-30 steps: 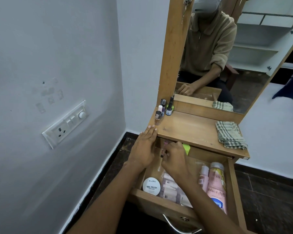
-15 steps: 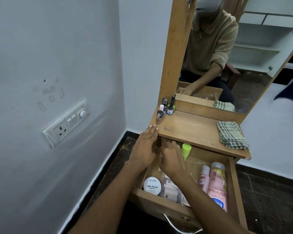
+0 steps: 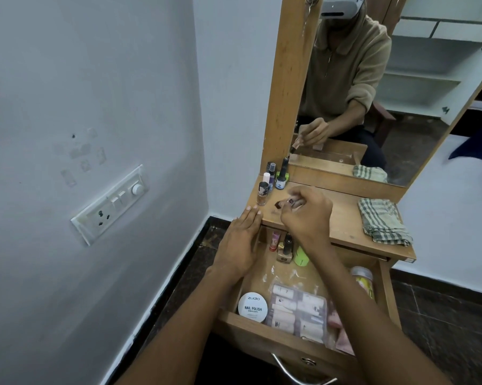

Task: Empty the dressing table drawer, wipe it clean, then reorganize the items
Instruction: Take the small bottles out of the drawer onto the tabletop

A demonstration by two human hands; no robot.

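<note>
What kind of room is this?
Probably a bedroom corner with a dressing table: a tall mirror stands on a wooden top, nail polish bottles line its edge, and the open drawer below holds more cosmetics.

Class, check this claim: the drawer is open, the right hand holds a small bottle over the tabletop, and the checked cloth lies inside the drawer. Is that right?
Not quite. The head view shows the checked cloth lying on the tabletop, at its right end, not inside the drawer. The rest stands: the drawer is open and the right hand holds a small bottle over the tabletop.
</note>
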